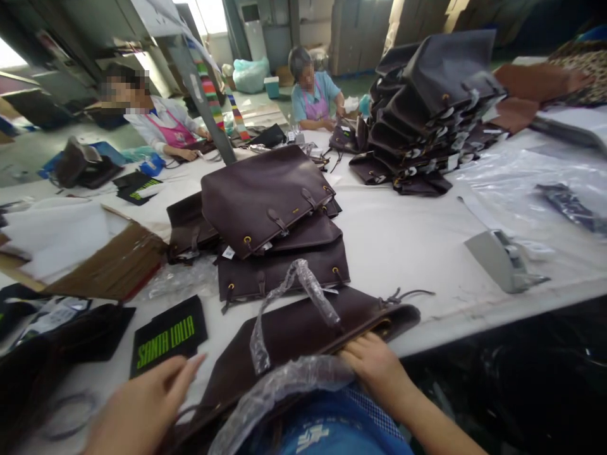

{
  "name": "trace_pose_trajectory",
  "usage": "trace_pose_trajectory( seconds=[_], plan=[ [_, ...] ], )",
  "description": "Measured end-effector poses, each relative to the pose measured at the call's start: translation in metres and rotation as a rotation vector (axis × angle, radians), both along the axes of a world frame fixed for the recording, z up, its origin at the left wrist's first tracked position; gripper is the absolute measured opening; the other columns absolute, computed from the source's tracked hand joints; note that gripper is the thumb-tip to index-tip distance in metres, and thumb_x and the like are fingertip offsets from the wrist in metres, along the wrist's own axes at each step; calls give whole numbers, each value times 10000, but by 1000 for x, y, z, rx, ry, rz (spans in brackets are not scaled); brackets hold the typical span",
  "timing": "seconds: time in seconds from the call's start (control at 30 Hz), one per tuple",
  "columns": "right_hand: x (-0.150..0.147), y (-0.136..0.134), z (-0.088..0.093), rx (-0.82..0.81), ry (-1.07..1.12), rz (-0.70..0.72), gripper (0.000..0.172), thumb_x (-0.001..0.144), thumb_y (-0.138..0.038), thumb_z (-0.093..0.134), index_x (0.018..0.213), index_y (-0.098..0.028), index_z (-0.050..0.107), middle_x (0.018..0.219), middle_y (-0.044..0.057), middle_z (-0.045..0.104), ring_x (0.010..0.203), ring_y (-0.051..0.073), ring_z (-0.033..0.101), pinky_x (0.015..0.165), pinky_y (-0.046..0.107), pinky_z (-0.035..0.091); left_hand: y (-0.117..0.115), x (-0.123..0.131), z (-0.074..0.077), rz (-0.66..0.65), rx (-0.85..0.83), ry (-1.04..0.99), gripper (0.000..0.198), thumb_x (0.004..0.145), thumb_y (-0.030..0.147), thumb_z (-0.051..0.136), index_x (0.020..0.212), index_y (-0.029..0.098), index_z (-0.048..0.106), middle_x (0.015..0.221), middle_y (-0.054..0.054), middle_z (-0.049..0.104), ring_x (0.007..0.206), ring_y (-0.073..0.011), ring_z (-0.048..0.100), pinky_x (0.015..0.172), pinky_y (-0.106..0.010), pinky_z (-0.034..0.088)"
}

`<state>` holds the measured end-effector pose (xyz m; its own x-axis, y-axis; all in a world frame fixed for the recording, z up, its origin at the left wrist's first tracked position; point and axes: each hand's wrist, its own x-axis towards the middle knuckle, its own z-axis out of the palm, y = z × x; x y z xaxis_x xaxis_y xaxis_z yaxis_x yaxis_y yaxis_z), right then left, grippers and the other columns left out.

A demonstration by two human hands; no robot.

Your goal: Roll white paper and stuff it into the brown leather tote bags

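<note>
A dark brown handbag (289, 322) lies tilted at the table's front edge, close to my body. Its two handles are wrapped in clear plastic: the far handle (260, 335) stands up, and the near handle (294, 379) arches towards me. My right hand (374, 363) grips the rim of the bag's mouth, fingertips hidden inside the opening. My left hand (142, 398), slightly blurred, hovers left of the bag with its fingers stretched out and nothing in them. Just beyond it lies a flat black pouch (168, 335) with green "SANTA LOLLA" lettering.
More brown handbags (265, 202) are piled ahead, and a taller stack (427, 107) rises behind right. A grey tape dispenser (497, 256) stands on the right near plastic sheeting (531, 183). A cardboard box (104, 259) sits left. Two co-workers (165, 126) work across the table.
</note>
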<state>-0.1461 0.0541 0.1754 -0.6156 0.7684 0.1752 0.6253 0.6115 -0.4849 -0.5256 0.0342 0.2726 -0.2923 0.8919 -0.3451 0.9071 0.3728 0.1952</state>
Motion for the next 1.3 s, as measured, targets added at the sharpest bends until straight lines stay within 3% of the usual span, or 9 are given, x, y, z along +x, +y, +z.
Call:
trace_pose_trajectory(
  seconds=[0.07, 0.13, 0.23, 0.4, 0.57, 0.77, 0.97, 1.1, 1.3],
  plan=[
    [-3, -2, -3, -22, -9, -12, 270, 833, -85, 465, 990, -207, 648, 926, 59, 695, 920, 216, 600, 923, 397, 424, 4, 46, -2, -301, 40, -237, 340, 829, 524, 527, 1003, 292, 705, 1017, -14, 732, 876, -216, 693, 820, -305, 550],
    [-3, -3, -4, -29, -7, -19, 282, 806, -98, 470, 999, -201, 646, 975, 68, 696, 934, 229, 602, 943, 422, 416, 12, 81, -17, -601, -12, -436, 409, 821, 412, 585, 1221, 327, 604, 1305, -5, 608, 1168, -205, 585, 1017, -304, 461],
    [-1, 1, 0, 10, 27, -22, 293, 769, -98, 461, 959, -207, 656, 1153, 72, 666, 1031, 238, 589, 1036, 465, 349, 27, 104, -44, -739, -65, -439, 712, 736, 385, 686, 1393, 290, 428, 1432, -63, 480, 1315, -272, 442, 1083, -412, 397],
    [4, 12, 3, 84, 106, 18, 307, 808, -99, 431, 976, -222, 657, 1155, 48, 679, 1184, 232, 539, 1101, 492, 271, 57, 102, -56, -757, -69, -243, 538, 828, 242, 548, 1357, 296, 467, 1233, -75, 642, 1100, -255, 618, 932, -376, 502],
    [9, -7, 7, 62, 165, 164, 260, 944, -153, 376, 982, -217, 625, 1010, 18, 726, 946, 140, 654, 998, 359, 412, 107, 91, -32, -711, 40, 167, 324, 854, 215, 472, 1152, 259, 591, 926, -83, 696, 859, -254, 671, 725, -341, 503],
    [12, -42, 16, 149, 140, 235, 296, 1001, -176, 330, 972, -218, 621, 982, -7, 737, 878, 103, 663, 928, 295, 453, 157, 78, -15, -597, 114, 258, 279, 867, 302, 497, 1138, 279, 560, 1021, -55, 687, 934, -234, 644, 715, -291, 451],
    [6, -29, 27, 52, 81, 226, 245, 969, -159, 390, 1034, -196, 623, 1035, 41, 719, 965, 155, 645, 924, 328, 465, 155, 83, -18, -639, 167, 185, 332, 851, 328, 530, 1181, 304, 558, 1058, -42, 659, 952, -218, 624, 718, -275, 443],
    [3, -18, 29, -38, 41, 234, 256, 953, -160, 404, 1079, -211, 621, 1041, 50, 710, 986, 165, 634, 1041, 385, 404, 149, 79, -17, -690, 81, 132, 288, 862, 391, 513, 1109, 295, 626, 993, -44, 689, 929, -216, 633, 755, -289, 445],
    [32, 15, 50, 28, -24, 244, 253, 959, -180, 425, 1102, -260, 618, 1067, 14, 706, 1063, 153, 615, 1145, 415, 285, 140, 70, -7, -670, 43, 25, 303, 867, 439, 478, 977, 270, 704, 877, -52, 728, 830, -233, 661, 689, -292, 432]
  ],
)
